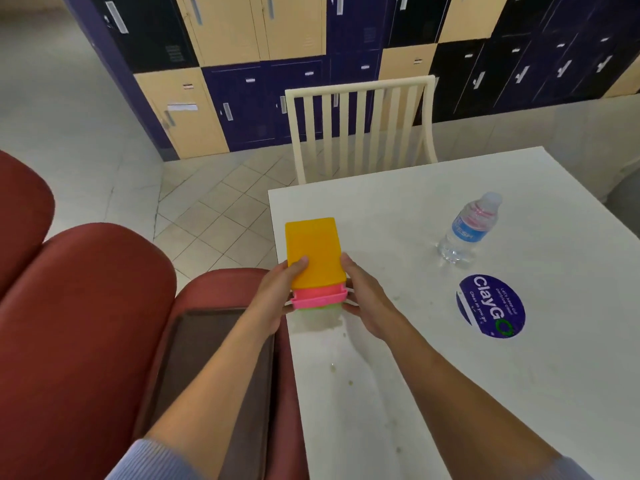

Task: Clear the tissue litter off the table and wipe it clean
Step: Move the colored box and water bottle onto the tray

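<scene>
Hands meet over the near left corner of the white square table, both gripping one thing between them: a stack of plastic containers, a tall orange box on top, a pink rimmed tray under it and a pale green piece lowest. My left hand curls round its left side with the thumb pressed on the orange face; my right hand wraps the right side. Small greenish crumbs and smears speckle the tabletop just below my right wrist. Beyond my right hand stands a clear plastic water bottle with a blue label, and nearer it a round blue sticker. Under my left forearm lies a dark brown tray on red padded seats.
</scene>
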`<state>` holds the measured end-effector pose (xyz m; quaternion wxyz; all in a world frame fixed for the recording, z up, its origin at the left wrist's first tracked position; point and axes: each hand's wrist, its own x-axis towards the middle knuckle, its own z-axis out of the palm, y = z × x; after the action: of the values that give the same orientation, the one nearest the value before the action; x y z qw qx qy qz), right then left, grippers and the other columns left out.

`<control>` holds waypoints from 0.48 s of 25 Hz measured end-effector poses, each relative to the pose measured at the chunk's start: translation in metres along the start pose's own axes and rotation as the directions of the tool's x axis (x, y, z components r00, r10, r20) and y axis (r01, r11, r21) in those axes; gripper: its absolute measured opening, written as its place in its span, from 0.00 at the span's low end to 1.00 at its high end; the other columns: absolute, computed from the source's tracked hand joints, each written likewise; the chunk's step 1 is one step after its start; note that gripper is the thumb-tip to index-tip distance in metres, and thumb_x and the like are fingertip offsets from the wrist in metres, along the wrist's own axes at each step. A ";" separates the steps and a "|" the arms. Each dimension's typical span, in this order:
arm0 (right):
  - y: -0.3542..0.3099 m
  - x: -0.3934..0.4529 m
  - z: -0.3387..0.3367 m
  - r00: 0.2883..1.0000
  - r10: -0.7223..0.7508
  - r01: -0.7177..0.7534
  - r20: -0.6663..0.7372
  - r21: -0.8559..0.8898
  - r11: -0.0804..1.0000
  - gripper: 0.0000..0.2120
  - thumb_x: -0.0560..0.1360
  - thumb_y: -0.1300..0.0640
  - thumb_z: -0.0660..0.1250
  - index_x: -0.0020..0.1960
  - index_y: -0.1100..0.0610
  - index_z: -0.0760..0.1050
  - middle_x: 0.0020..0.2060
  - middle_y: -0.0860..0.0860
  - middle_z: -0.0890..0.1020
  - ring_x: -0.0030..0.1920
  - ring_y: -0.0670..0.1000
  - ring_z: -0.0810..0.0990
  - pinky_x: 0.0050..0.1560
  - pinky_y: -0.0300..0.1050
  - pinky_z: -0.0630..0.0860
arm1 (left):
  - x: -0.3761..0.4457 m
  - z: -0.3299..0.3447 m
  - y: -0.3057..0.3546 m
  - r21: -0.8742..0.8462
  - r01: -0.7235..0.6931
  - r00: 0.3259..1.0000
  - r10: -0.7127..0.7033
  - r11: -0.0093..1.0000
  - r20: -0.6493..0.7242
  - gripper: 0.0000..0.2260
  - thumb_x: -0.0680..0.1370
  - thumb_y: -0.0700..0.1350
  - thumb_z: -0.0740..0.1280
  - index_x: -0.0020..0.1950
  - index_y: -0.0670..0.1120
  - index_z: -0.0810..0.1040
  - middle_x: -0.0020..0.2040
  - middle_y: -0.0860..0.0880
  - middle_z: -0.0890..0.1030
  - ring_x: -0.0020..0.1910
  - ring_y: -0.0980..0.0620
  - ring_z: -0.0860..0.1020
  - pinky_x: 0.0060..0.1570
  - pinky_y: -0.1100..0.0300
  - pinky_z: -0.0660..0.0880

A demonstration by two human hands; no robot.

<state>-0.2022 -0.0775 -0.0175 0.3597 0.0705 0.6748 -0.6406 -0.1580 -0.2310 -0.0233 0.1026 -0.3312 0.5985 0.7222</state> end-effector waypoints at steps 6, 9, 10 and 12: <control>0.009 -0.036 0.010 0.999 -0.022 0.024 0.036 -0.041 0.999 0.17 0.78 0.36 0.53 0.62 0.43 0.67 0.55 0.47 0.77 0.54 0.50 0.78 0.57 0.50 0.73 | -0.051 0.000 -0.012 -0.038 -0.069 0.995 0.066 0.997 -0.073 0.14 0.77 0.56 0.67 0.60 0.53 0.76 0.53 0.52 0.83 0.49 0.51 0.82 0.42 0.56 0.76; 0.019 -0.056 0.022 0.996 -0.044 0.050 0.074 -0.077 0.996 0.19 0.78 0.37 0.54 0.65 0.44 0.67 0.59 0.49 0.77 0.58 0.52 0.77 0.59 0.51 0.74 | -0.083 -0.011 -0.023 -0.059 -0.108 0.990 0.102 0.992 -0.096 0.09 0.78 0.55 0.66 0.55 0.54 0.76 0.50 0.54 0.83 0.47 0.53 0.82 0.39 0.58 0.75; 0.024 -0.062 0.027 0.995 -0.047 0.055 0.086 -0.096 0.994 0.21 0.79 0.37 0.54 0.66 0.45 0.67 0.60 0.50 0.77 0.58 0.53 0.77 0.60 0.51 0.74 | -0.092 -0.017 -0.027 -0.067 -0.117 0.988 0.110 0.991 -0.107 0.07 0.78 0.55 0.66 0.54 0.55 0.76 0.49 0.54 0.83 0.47 0.54 0.81 0.39 0.58 0.75; 0.032 -0.073 0.041 0.992 -0.045 0.059 0.119 -0.121 0.991 0.22 0.79 0.37 0.54 0.68 0.47 0.68 0.61 0.50 0.77 0.59 0.53 0.78 0.59 0.51 0.75 | -0.108 -0.032 -0.038 -0.082 -0.125 0.985 0.113 0.989 -0.131 0.09 0.78 0.55 0.66 0.56 0.55 0.76 0.51 0.54 0.83 0.49 0.53 0.82 0.41 0.57 0.76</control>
<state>-0.1150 -0.0832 0.0017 0.3853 -0.0071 0.6927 -0.6096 -0.0440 -0.2239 0.0098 0.0063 -0.3440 0.5895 0.7309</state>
